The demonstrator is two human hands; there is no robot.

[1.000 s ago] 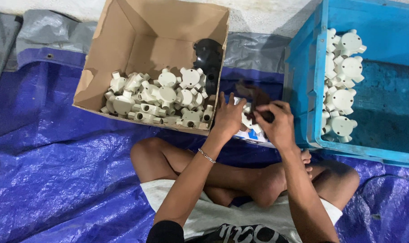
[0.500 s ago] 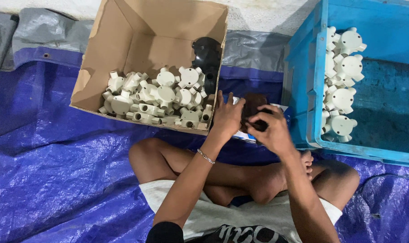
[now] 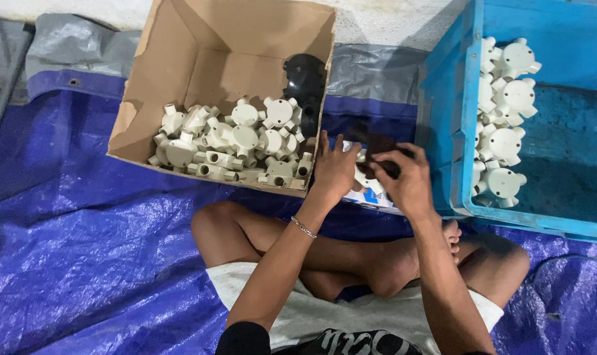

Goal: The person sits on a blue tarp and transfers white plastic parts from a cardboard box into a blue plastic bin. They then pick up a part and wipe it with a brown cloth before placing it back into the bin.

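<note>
My one view — worn on my head, aimed steeply down.
It looks close over my lap toward the cardboard box and blue crate — no second view.

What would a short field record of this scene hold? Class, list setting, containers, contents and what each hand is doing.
Setting: person sitting cross-legged on a blue tarpaulin
Cardboard box: loose white round fittings, black pieces at its right wall
Blue crate: white fittings stacked along its left side
Left hand: fingers spread, on a white fitting
Right hand: pinching a dark round piece above that fitting
</note>
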